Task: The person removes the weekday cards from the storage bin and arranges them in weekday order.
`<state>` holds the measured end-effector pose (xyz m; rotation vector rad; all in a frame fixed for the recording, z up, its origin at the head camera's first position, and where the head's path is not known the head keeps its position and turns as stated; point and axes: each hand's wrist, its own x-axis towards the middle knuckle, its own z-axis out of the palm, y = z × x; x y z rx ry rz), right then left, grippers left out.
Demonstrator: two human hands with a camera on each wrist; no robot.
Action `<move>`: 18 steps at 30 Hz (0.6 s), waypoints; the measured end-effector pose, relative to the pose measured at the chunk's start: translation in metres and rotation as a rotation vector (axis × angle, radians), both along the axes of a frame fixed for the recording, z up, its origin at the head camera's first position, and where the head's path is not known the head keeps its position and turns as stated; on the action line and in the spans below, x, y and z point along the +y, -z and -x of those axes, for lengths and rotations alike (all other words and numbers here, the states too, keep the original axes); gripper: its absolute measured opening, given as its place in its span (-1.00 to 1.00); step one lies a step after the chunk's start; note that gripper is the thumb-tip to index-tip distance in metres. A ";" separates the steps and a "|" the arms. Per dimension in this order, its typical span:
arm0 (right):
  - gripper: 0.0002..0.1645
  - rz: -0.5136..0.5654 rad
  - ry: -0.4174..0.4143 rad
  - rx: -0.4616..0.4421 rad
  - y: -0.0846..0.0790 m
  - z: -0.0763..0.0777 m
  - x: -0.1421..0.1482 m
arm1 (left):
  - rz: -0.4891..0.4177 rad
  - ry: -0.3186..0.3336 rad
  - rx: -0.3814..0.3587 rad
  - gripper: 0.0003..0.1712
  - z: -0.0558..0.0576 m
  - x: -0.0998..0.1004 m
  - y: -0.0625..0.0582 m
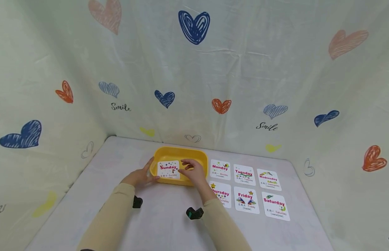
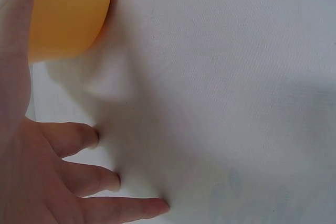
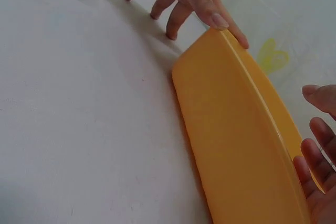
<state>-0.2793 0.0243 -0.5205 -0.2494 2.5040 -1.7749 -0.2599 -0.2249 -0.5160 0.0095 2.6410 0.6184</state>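
A yellow plastic tray [image 1: 194, 153] stands on the table, with a white Sunday card [image 1: 168, 169] inside it at the left; the front rim hides the card's lower edge. My left hand [image 1: 140, 177] holds the tray's left end, thumb at the front rim and index finger along the side. Its other fingers [image 2: 89, 177] are spread and touch the tabletop. Over the tray's right part, my right hand [image 1: 194, 171] has loosely bent fingers, thumb apart from them and nothing between. The thumb tip is close to the card's right edge.
Right of the tray, cards lie in two rows: Monday [image 1: 220, 170], Tuesday [image 1: 244, 175] and Wednesday [image 1: 269, 180] behind, Thursday [image 1: 222, 195], Friday [image 1: 246, 200] and Saturday [image 1: 275, 206] in front. My right forearm overlaps Thursday. A heart-patterned curtain [image 1: 194, 69] hangs behind the table.
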 end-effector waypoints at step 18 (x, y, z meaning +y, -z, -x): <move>-0.46 -0.064 -0.132 -0.183 0.006 0.027 -0.006 | 0.001 -0.007 -0.003 0.19 0.000 0.002 -0.004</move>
